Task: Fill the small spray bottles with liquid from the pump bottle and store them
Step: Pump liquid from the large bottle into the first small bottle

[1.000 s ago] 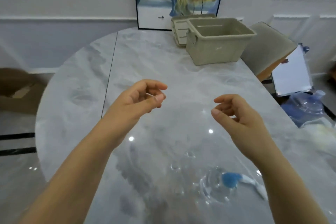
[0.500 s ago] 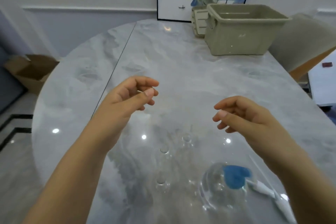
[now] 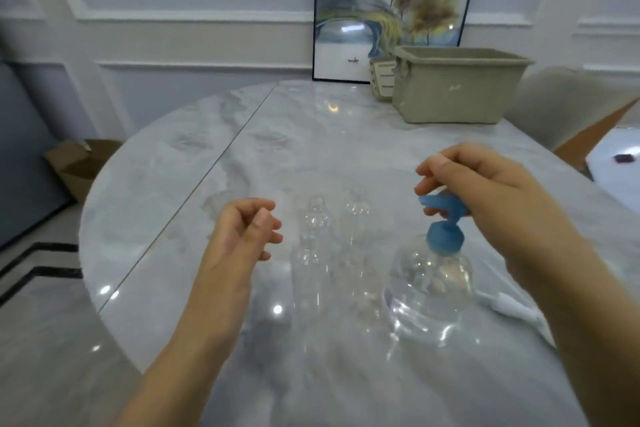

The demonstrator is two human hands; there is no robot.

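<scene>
A clear pump bottle point(image 3: 429, 284) with a blue pump head point(image 3: 445, 239) stands on the marble table point(image 3: 311, 135), at front right. My right hand point(image 3: 491, 194) is on top of it, fingers curled round the blue spout. Left of it stand small clear spray bottles without caps: one point(image 3: 316, 222), a second point(image 3: 356, 208) behind it, and a third point(image 3: 308, 274) nearer me. They are hard to make out against the marble. My left hand point(image 3: 242, 236) hovers just left of them, fingers loosely curled, holding nothing.
A beige storage bin point(image 3: 457, 90) stands at the back right, its lid point(image 3: 381, 80) leaning behind it against a framed picture point(image 3: 391, 10). White spray tops point(image 3: 512, 305) lie right of the pump bottle. A chair point(image 3: 568, 104) stands at the right edge, a cardboard box point(image 3: 79, 163) on the floor left.
My right hand has come down from mid-air onto the blue pump head. My left hand has sunk lower and closer to the small bottles. The view has shifted, showing the bottles fully.
</scene>
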